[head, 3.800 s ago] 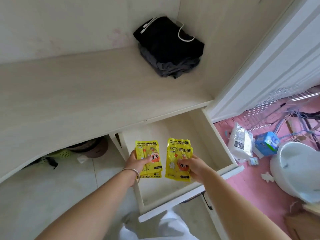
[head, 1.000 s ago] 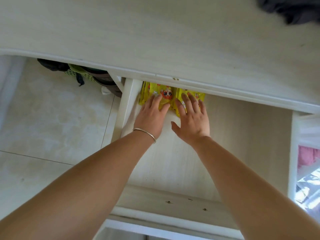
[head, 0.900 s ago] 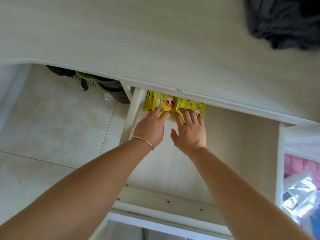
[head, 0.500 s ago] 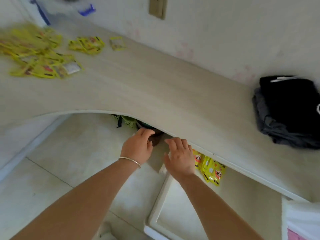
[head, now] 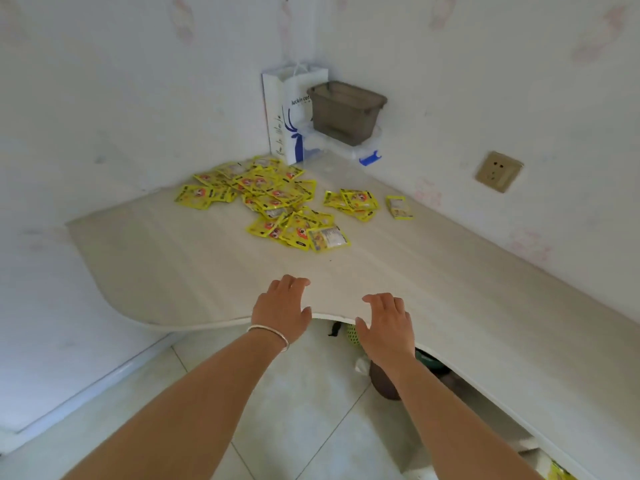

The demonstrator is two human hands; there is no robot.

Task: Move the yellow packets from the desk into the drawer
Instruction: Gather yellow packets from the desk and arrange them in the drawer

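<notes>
Several yellow packets [head: 273, 202] lie in a loose heap on the pale wooden desk [head: 194, 265], toward its back corner. A smaller group [head: 351, 202] and a single packet [head: 399, 207] lie to the right of the heap. My left hand [head: 282, 310], with a bracelet at the wrist, and my right hand [head: 386, 323] hover over the desk's curved front edge, fingers relaxed, holding nothing. A corner of a yellow packet in the drawer [head: 557, 472] shows at the bottom right; the drawer itself is mostly hidden under the desk.
A white paper bag [head: 289, 112] and a grey plastic bin [head: 346, 110] on a clear box stand in the far corner. A wall socket [head: 498, 171] sits on the right wall. Baskets and a brown pot [head: 382, 382] are under the desk, above the tiled floor.
Both hands left the packets in the drawer and rose to the desk's front edge. The view swung left from the drawer to the heap of packets on the desk.
</notes>
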